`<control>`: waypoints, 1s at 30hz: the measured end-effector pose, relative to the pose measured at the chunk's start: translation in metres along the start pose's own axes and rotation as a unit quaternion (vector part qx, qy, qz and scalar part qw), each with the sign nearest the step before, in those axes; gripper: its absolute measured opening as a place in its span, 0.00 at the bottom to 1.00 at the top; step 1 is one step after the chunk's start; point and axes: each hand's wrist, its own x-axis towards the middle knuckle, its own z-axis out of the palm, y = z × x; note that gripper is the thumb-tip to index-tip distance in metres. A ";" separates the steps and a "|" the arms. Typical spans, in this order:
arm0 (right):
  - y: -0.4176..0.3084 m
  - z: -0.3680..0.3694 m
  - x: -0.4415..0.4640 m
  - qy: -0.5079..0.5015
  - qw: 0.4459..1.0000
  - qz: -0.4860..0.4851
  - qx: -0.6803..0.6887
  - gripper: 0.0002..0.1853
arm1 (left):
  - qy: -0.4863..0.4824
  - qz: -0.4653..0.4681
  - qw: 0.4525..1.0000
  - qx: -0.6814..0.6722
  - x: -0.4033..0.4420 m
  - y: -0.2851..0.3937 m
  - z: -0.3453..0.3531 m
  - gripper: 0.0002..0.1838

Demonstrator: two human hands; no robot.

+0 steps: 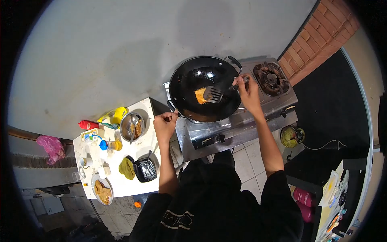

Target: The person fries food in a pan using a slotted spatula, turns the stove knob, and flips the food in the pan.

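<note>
In the closed right hand (pixel 248 95) the spatula (pixel 208 94) is held; the left hand (pixel 164 124) is curled at the wok handle (pixel 171 105), its grip unclear. The food piece (pixel 200 96) in the wok (pixel 185 82), likely soft and slippery, is best supported from beneath

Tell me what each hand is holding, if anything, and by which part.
The right hand holds the slotted spatula by its handle. The left hand is at the left handle of the wok; whether it grips that cannot be told.
</note>
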 end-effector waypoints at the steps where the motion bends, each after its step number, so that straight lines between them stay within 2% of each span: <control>1: 0.004 0.003 -0.002 -0.001 1.000 0.001 0.001 0.10 | -0.005 -0.012 1.000 -0.005 0.000 0.000 0.000 0.17; 10: 0.021 0.015 -0.008 0.024 0.999 0.030 0.012 0.10 | -0.001 -0.023 1.000 0.001 -0.003 0.007 -0.001 0.17; 16: 0.023 0.019 -0.010 0.005 1.000 0.022 0.008 0.10 | -0.006 -0.027 1.000 -0.007 -0.003 0.005 -0.001 0.17; 18: 0.020 0.019 -0.011 0.002 1.000 -0.011 -0.021 0.09 | -0.009 -0.029 0.999 -0.010 -0.003 0.002 0.001 0.17; 22: 0.014 0.020 -0.013 -0.008 0.999 -0.006 -0.036 0.08 | -0.005 -0.030 0.999 -0.015 -0.002 -0.001 0.001 0.16; 24: 0.019 0.022 -0.013 0.013 0.997 -0.070 -0.034 0.08 | -0.003 -0.023 1.000 -0.008 -0.003 0.001 0.002 0.15; 25: 0.020 0.021 -0.014 0.011 0.997 -0.070 -0.036 0.08 | 0.002 -0.027 1.000 -0.013 -0.003 0.000 0.003 0.15; 30: 0.022 0.012 -0.019 -0.019 0.999 0.004 -0.036 0.07 | 0.019 -0.040 0.999 -0.011 -0.006 0.007 0.003 0.15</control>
